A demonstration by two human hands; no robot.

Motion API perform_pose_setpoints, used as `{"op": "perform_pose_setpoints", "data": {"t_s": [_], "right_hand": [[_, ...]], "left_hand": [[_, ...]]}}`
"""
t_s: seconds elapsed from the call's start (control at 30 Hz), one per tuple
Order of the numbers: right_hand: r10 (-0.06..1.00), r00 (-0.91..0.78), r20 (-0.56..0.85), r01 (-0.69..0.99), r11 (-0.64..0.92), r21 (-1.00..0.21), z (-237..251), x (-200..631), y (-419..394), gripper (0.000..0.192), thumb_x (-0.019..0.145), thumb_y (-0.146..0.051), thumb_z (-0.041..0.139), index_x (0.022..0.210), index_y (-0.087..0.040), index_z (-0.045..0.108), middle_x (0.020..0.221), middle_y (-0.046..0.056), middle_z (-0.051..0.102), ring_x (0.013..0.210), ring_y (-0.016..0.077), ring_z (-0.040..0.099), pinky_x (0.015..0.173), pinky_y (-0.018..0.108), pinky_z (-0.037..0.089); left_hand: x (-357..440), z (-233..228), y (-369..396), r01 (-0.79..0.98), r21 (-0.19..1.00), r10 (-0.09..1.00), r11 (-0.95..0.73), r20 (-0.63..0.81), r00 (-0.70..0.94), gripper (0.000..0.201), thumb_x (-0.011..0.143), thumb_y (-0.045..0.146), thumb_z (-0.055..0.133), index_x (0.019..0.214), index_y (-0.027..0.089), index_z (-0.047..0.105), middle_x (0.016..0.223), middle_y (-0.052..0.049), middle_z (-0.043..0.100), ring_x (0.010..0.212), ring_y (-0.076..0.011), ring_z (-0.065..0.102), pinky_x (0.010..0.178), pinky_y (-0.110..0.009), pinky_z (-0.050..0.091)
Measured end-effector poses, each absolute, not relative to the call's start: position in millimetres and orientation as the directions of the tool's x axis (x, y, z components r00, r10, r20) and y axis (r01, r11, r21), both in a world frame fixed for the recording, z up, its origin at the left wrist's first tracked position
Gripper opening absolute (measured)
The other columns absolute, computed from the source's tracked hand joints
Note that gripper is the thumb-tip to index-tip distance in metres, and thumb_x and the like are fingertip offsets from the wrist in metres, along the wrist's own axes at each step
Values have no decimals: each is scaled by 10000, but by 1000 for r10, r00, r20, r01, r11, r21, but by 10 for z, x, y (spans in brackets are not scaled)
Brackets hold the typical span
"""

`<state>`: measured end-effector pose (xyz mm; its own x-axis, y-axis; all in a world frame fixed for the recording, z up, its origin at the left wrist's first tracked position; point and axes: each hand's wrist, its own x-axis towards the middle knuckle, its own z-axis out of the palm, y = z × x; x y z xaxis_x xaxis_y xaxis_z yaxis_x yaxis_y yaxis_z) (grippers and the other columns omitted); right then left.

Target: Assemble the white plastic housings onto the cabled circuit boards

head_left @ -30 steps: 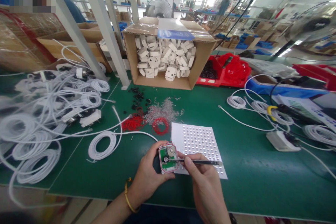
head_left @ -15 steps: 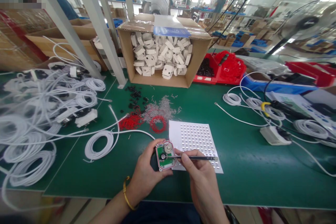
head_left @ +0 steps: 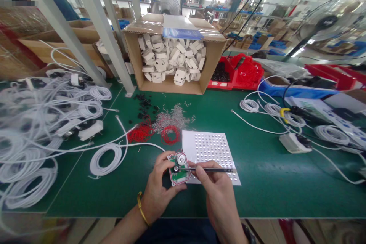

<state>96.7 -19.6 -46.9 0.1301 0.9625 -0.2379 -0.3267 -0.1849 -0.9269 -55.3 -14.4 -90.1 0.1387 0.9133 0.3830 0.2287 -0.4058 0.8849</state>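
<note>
My left hand (head_left: 158,192) holds a small open device (head_left: 178,168) with a green circuit board, a round metal part and a red gasket rim. My right hand (head_left: 219,198) pinches black tweezers (head_left: 211,169), whose tip touches the board inside the device. Both hands hover just above the near edge of the green table (head_left: 257,183). Right behind the device lies a white sheet (head_left: 210,154) covered with rows of small clear dots.
A cardboard box (head_left: 174,59) of white housings stands at the back centre. Coiled white cables (head_left: 42,129) crowd the left side. Red rings (head_left: 170,135), black bits and metal pins lie mid-table. Red bins (head_left: 237,72), more cables and a white unit (head_left: 294,143) sit at right.
The view has shifted slightly, so everything sits a little lower-left in frame. My hands keep the same hold, with the tweezers' tip still on the board.
</note>
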Motion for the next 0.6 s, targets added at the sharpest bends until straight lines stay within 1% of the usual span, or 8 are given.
{"op": "perform_pose_setpoints", "data": {"t_s": [0.07,0.13,0.23,0.3,0.4,0.47,0.53,0.6], "right_hand": [[966,198,-164,-242,-114,-963,-431,898,-252,206,708,-387,719,746,-203,635,870,83,706,849,260,647,755,379,500],[949,313,28,-96,61,-994,-335,862,-316,132,727,-359,700,736,-232,664,879,81,701,883,270,638,791,404,493],[806,433,402,144,379,-914,-99,1008,-277,46,777,-312,643,772,-290,683,892,67,691,933,280,620,863,446,459],[719,444,535,293,448,-845,53,1229,-57,88,826,-289,580,844,-283,665,925,64,669,935,268,609,873,446,441],[699,403,591,499,374,-782,133,1473,588,197,902,-320,444,956,-219,604,839,49,607,749,196,594,706,342,464],[845,170,507,673,276,-686,76,1417,1138,284,931,-336,354,1033,-180,568,780,47,598,635,174,569,600,301,455],[913,-66,402,821,279,-498,-11,1185,1699,233,889,-339,460,993,-179,593,891,71,616,735,193,595,659,297,464],[922,-112,370,867,272,-417,-66,875,2232,277,829,-332,570,1064,-185,576,1076,107,582,826,229,605,708,316,464]], "left_hand": [[-574,-900,-137,303,847,899,-436,399,179,429,741,223,687,1090,295,449,1277,-70,424,1190,-259,454,967,-427,408],[-597,-914,-134,343,824,893,-450,408,191,374,762,248,662,1081,294,472,1286,-74,417,1191,-263,452,953,-411,417],[-637,-966,-136,339,850,916,-402,376,143,360,788,291,629,1113,316,478,1310,-72,405,1186,-262,464,941,-395,433],[-660,-1005,-138,324,875,933,-360,345,103,353,786,319,627,1115,329,499,1323,-68,405,1189,-270,468,945,-396,433],[-670,-1047,-142,255,909,943,-331,325,64,348,762,383,643,1093,342,544,1330,-64,420,1190,-290,471,952,-415,430],[-657,-1064,-133,147,947,958,-284,286,11,362,727,457,656,1058,333,575,1327,-68,434,1186,-306,475,934,-432,444],[-639,-1076,-98,24,979,978,-203,204,-42,376,689,516,665,988,295,607,1298,-87,468,1166,-325,490,887,-447,477],[-631,-1087,-32,-49,990,989,-132,128,-67,345,694,517,655,914,254,623,1218,-108,535,1092,-329,546,822,-454,513]]}}
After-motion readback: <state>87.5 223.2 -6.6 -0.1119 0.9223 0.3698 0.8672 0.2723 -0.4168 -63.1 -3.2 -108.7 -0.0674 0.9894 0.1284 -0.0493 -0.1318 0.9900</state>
